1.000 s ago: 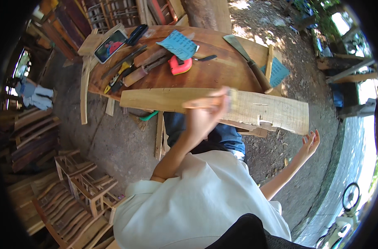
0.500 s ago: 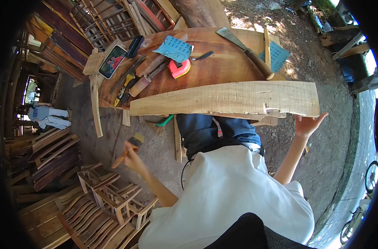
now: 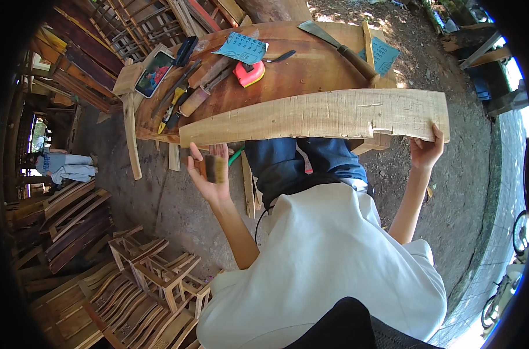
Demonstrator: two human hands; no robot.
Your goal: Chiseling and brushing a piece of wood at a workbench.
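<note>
A long pale wooden board, tapered toward its left end and notched along its near edge, lies across the near side of the wooden table. My right hand grips the board's right end, with a fingertip over its face and the other fingers at the near edge. Near the left end, my left hand holds a paintbrush, bristles toward me, against the palm. Its fingers reach up to the board's near edge; whether they touch it I cannot tell.
On the table lie a phone, a pink tape measure, blue sandpaper, chisels and a large wood-handled blade. Wooden chair frames stand at the lower left. A person is at far left.
My left hand has come up and right with the brush to the board's left end. My right hand has closed on the right end. The board sits higher in view.
</note>
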